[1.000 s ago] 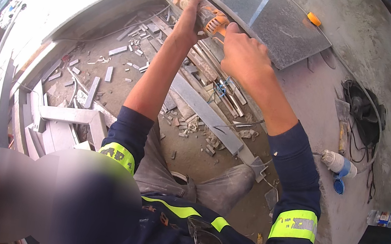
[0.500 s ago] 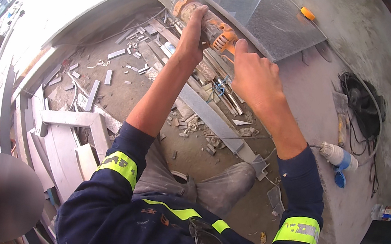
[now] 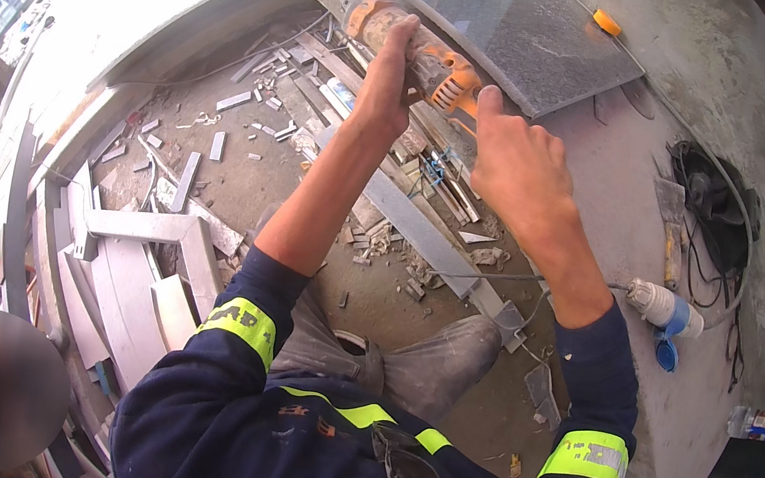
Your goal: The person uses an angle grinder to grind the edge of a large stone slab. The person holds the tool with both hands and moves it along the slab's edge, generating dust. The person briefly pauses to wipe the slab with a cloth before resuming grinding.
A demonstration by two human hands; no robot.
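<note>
Grinder [image 3: 375,25] is near slab [image 3: 554,52] edge; prob. heavy, stiff, maybe slippery w/ dust. L hand [image 3: 393,77] wraps its middle, R hand [image 3: 525,157] curls on its rear end, approx. the best holds.

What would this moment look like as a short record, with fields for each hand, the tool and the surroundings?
Left hand: around the body of an orange-and-grey power tool
Right hand: on the tool's orange rear end
Tool position: beside the near edge of a grey slab; contact unclear
Right side: wooden-handled scraper, black fabric item, white-and-blue connector, clear bottle
Floor: scattered grey offcuts
</note>
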